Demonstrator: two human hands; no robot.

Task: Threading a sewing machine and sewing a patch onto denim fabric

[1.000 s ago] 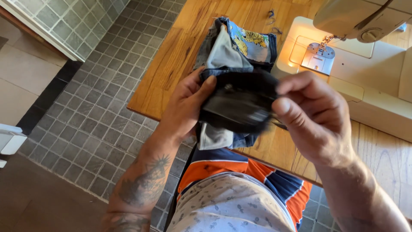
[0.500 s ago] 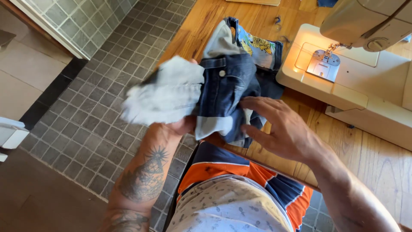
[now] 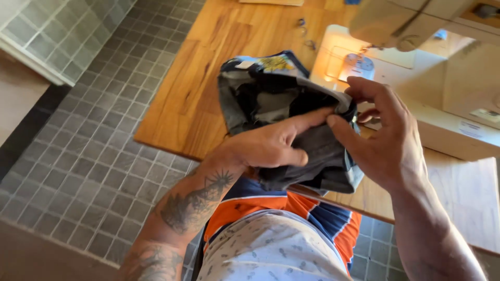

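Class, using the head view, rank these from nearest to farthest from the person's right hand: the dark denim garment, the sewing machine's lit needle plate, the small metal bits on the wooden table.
1. Dark denim garment: pinched by right hand.
2. Lit needle plate: just beyond the fingers.
3. Small metal bits: farther up the wooden table.

Count on inspection: two hands, left hand [image 3: 271, 148] and right hand [image 3: 388, 143]. One bundle of dark fabric [image 3: 281, 99]. One sewing machine [image 3: 416, 57]. One wooden table [image 3: 192, 88]. Small metal bits [image 3: 304, 31] near the machine: number unclear.
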